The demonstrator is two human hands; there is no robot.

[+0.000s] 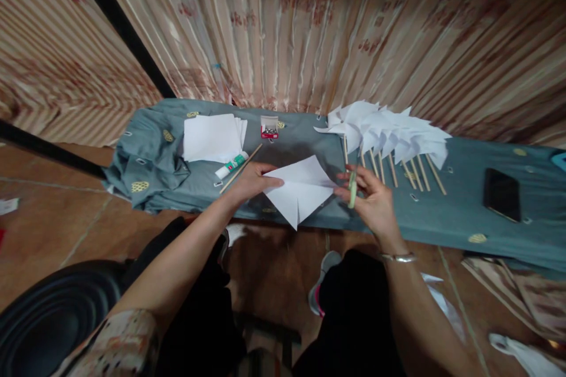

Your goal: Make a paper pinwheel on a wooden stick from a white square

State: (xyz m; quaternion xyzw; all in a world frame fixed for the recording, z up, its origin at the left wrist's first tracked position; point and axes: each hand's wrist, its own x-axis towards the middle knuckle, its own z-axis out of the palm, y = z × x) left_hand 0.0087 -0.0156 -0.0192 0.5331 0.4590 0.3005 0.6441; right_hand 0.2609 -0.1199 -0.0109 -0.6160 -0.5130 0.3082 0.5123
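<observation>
My left hand [255, 182] pinches the left corner of a white paper square [305, 179], thumb on top. The square is turned cornerwise, creased across its middle, and a slit runs in from its near corner. My right hand [369, 194] is closed around scissors with pale green handles [352, 189], its fingertips at the sheet's right corner. The scissors' blades cannot be made out. Just beyond my left hand lie a thin wooden stick [241, 168] and a green and white glue stick [232, 165].
A stack of white paper [211, 136] and a small red box of pins [269, 128] lie at the back. Several paper pinwheels on sticks [389, 129] overlap at back right, with a phone [502, 194] farther right. Patterned curtains [287, 29] hang behind the cloth-covered bench [464, 227].
</observation>
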